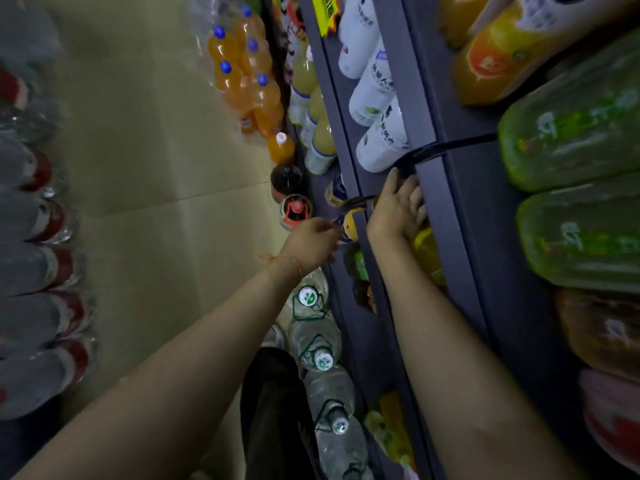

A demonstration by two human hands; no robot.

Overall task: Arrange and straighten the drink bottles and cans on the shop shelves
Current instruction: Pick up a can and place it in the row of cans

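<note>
Two bare forearms are reaching up from the bottom edge of the frame toward the dark shelving that is running up the right half of the picture. The left hand (311, 245), wearing a thin orange string at the wrist, is hovering at the centre of the frame with its fingers curled together toward a small yellow-topped bottle (351, 225) standing on a lower shelf; whether the fingertips are actually pinching it cannot be told. The right hand (398, 211) is lying just to the right of it, fingers reaching over the front lip of the shelf edge (433, 202) and curling down onto a yellow drink bottle (427, 252) below; how tightly they are closing is hidden.

Above the right hand, white bottles (375, 95) are lying in a row along a shelf, and pale yellow bottles (317, 109) are standing on the shelf left of them. Large green bottles (575, 112) are filling the right edge of the frame, with orange ones at the upper right.

On the floor at lower centre, big clear water jugs (317, 337) with green handles are lining up beside the shelf foot. A shrink-wrapped pack of orange soda bottles (244, 71) with blue caps is sitting at upper centre, and blurred red-labelled water bottles (41, 265) are running down the left edge.
</note>
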